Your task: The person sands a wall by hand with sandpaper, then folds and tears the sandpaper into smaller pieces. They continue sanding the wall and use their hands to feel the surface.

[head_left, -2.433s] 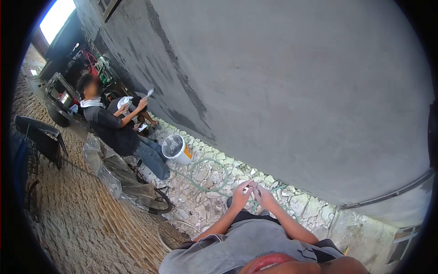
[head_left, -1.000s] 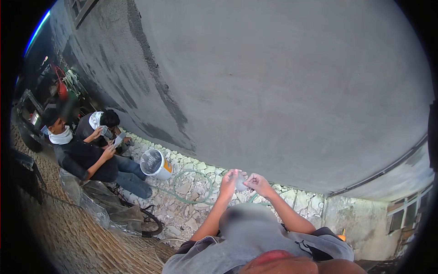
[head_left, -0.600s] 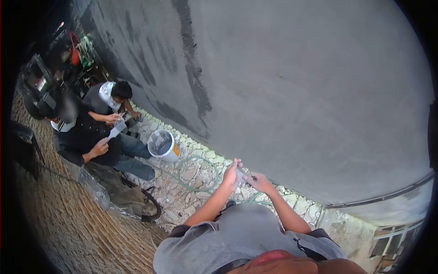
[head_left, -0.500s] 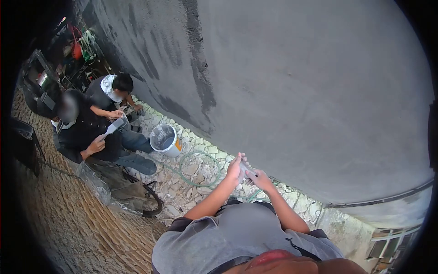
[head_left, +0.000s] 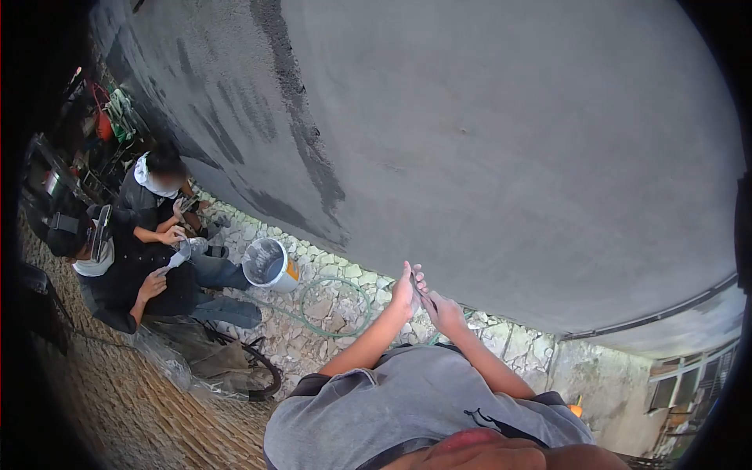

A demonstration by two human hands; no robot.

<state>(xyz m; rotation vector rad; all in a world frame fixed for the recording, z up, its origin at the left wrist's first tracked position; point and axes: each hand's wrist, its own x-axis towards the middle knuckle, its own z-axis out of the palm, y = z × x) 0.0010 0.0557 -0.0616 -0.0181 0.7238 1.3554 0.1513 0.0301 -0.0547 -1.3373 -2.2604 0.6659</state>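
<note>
My left hand is held up in front of my chest, palm turned inward, with thumb and fingers apart. Against its palm side is my right hand, its fingers closed round a thin grey thing too small to name. Both hands are in front of the grey plastered wall, not touching it. Grey residue marks the fingers of both.
Two people stand at the left by the wall; the nearer one holds a flat scraper. Near them is a white bucket with grey material. A green hose loops over broken stones. Plastic sheeting lies lower left.
The view has shifted, so wall, bucket and people appear further left and lower. My right hand has turned and less of the grey thing shows. The farther person has raised a hand and their head.
</note>
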